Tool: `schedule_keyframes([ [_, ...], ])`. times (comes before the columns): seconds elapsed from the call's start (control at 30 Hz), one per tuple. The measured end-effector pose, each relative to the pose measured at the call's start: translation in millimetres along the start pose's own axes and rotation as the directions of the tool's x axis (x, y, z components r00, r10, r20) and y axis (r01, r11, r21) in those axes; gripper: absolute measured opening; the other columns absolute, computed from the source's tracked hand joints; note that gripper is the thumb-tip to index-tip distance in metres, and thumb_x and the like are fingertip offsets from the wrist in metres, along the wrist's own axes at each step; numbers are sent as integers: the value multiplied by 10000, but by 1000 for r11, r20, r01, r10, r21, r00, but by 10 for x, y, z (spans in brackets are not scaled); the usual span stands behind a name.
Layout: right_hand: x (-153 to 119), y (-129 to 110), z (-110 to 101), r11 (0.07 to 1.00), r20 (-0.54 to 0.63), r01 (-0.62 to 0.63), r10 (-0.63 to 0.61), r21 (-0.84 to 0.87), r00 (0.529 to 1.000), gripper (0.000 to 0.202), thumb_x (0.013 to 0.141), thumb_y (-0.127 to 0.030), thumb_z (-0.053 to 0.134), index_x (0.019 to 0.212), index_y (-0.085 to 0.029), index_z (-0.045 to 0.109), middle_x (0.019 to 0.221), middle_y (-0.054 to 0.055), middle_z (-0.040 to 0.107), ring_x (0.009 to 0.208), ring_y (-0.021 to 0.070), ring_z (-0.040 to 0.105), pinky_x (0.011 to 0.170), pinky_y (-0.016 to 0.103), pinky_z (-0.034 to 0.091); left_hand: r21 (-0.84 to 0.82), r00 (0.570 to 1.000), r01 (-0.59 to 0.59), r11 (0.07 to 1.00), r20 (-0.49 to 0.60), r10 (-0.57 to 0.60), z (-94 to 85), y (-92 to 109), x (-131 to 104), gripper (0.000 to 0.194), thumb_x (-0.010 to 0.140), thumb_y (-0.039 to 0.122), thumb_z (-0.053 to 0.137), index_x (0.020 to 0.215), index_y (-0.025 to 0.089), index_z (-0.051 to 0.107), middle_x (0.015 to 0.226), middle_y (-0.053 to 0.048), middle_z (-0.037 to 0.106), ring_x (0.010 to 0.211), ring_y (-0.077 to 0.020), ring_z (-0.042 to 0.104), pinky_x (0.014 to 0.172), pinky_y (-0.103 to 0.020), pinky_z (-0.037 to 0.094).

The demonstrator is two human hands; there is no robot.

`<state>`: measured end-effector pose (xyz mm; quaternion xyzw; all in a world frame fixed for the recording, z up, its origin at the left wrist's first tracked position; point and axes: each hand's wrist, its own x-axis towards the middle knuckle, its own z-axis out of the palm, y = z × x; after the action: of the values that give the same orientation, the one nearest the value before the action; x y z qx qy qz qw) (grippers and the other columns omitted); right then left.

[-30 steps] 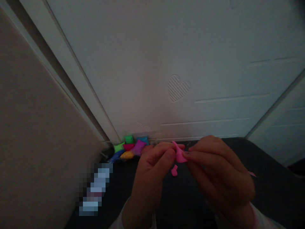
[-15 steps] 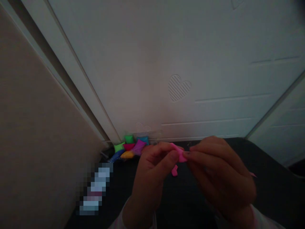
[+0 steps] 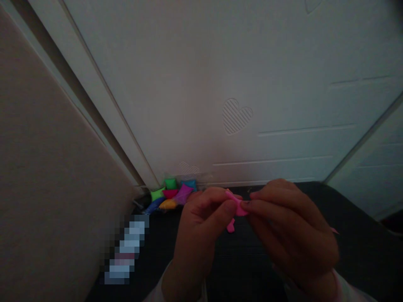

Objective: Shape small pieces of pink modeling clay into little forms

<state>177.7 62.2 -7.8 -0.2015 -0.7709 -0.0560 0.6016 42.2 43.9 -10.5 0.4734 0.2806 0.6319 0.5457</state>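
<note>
A small soft pink piece (image 3: 240, 208) is pinched between both hands above the dark tabletop. My left hand (image 3: 201, 226) grips its left side between thumb and fingers. On the right side, the fingertips of my right hand (image 3: 292, 230) press against the same piece. Below it, a second pink piece (image 3: 231, 227) lies on the table, partly hidden by my left hand. The lower fingers of my right hand are in shadow.
Several colourful packets (image 3: 170, 193) lie at the table's back left. A pixelated strip (image 3: 126, 249) is at the left edge. A white panel with hearts (image 3: 204, 84) rises behind the dark table (image 3: 242, 256). A pink tip (image 3: 335, 230) shows beyond my right hand.
The held pink piece has shifted and bent slightly between my fingertips. Both hands stay in nearly the same place.
</note>
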Motion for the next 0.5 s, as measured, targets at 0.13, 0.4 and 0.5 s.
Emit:
schedule_keyframes([
  [0.13, 2, -17, 15, 999, -26, -39, 40, 36, 999, 263, 739, 14, 595, 924, -172, 616, 835, 17, 611, 733, 128, 564, 640, 273, 482, -29, 1000, 20, 999, 9, -19, 5, 9, -26, 63, 763, 267, 666, 760, 245, 725, 773, 16, 641, 633, -84, 511, 537, -183, 402],
  [0.4, 3, -20, 14, 1000, -32, -22, 22, 5, 999, 271, 741, 1, 602, 927, -197, 609, 855, 14, 587, 763, 132, 572, 644, 273, 499, -4, 1000, 5, 1000, -11, -5, 1, 5, -12, 81, 753, 281, 672, 757, 222, 727, 770, -1, 639, 605, -89, 505, 526, -196, 399],
  [0.5, -4, -7, 8, 1000, -21, -3, 2, -27, 1000, 270, 755, -25, 604, 936, -225, 618, 844, 17, 602, 734, 145, 571, 618, 300, 494, -16, 1000, 10, 1000, -16, -10, 4, 0, -4, 62, 740, 277, 683, 736, 225, 717, 755, 0, 650, 580, -94, 507, 528, -209, 405],
])
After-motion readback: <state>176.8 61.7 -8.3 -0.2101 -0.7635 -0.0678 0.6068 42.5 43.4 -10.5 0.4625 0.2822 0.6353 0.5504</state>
